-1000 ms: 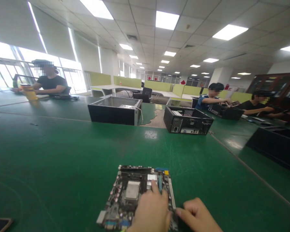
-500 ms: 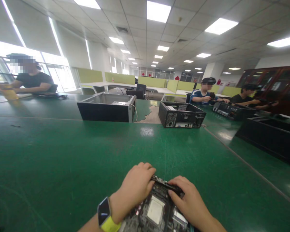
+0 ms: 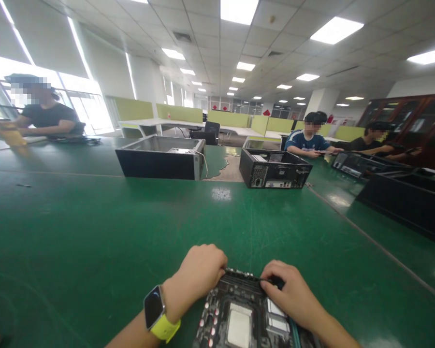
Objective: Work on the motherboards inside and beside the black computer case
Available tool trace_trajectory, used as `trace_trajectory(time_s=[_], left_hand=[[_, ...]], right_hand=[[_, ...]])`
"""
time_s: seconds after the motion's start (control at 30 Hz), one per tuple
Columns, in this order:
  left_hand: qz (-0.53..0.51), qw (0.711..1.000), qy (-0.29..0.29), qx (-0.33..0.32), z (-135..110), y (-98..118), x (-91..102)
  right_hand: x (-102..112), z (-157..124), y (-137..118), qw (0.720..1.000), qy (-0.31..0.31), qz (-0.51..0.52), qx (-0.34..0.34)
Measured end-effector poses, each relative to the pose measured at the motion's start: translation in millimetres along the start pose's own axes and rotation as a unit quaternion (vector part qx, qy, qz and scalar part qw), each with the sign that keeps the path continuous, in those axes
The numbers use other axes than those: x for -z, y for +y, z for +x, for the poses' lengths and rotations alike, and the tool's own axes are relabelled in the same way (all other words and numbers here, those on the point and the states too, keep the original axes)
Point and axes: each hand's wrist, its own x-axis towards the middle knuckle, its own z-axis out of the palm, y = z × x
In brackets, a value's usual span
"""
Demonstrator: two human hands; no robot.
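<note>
In the head view, a motherboard (image 3: 258, 320) lies on the green tabletop (image 3: 130, 222), directly in front of the person, its near part cut off by the lower border. The left hand (image 3: 205, 269) is curled at the board's far left corner, fingertips touching it; whether they pinch it cannot be told. The right hand (image 3: 292, 292) grasps the far edge near its right end between thumb and fingers. A pale square chip (image 3: 239, 325) sits between the arms, with a silver heatsink (image 3: 277, 316) to its right, near the right hand. A smartwatch (image 3: 154, 308) with a yellow-green strap circles the left wrist. Well beyond the board stand two open computer cases, one left (image 3: 155, 163), one right (image 3: 281, 173).
</note>
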Motion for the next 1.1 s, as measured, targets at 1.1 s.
trace_trajectory(time_s=[1.1], left_hand=[[-0.051,0.956,0.081,-0.278,-23,94,-34.4]], right_hand=[[28,13,66,0.955,0.227,0.098,-0.166]])
